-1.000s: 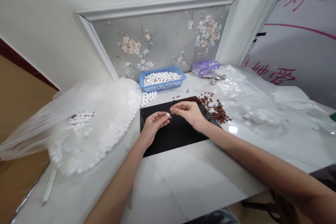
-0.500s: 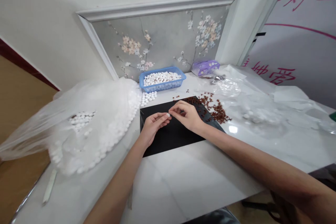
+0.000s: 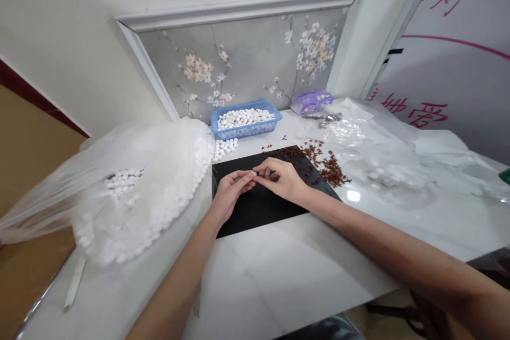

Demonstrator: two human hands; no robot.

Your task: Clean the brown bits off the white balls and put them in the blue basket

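Over a black mat [image 3: 255, 210], my two hands meet fingertip to fingertip. My left hand [image 3: 233, 191] pinches a small white ball [image 3: 254, 173] between thumb and forefinger. The fingers of my right hand [image 3: 281, 178] are pinched together against the same ball; whether they also hold a tiny piece is too small to make out. Small reddish-brown star-shaped pieces [image 3: 334, 169] lie in a loose heap on the mat's far right corner and the table beside it.
A blue basket [image 3: 247, 134] full of white balls stands against the wall, with loose white balls [image 3: 225, 147] before it. Left lies a clear plastic bag [image 3: 159, 202] of white balls. A purple packet [image 3: 312, 102] and crumpled clear plastic [image 3: 390, 170] lie at the right.
My right hand has moved slightly left and down, its fingertips now pressed to the white ball in my left hand. The left hand has barely moved.
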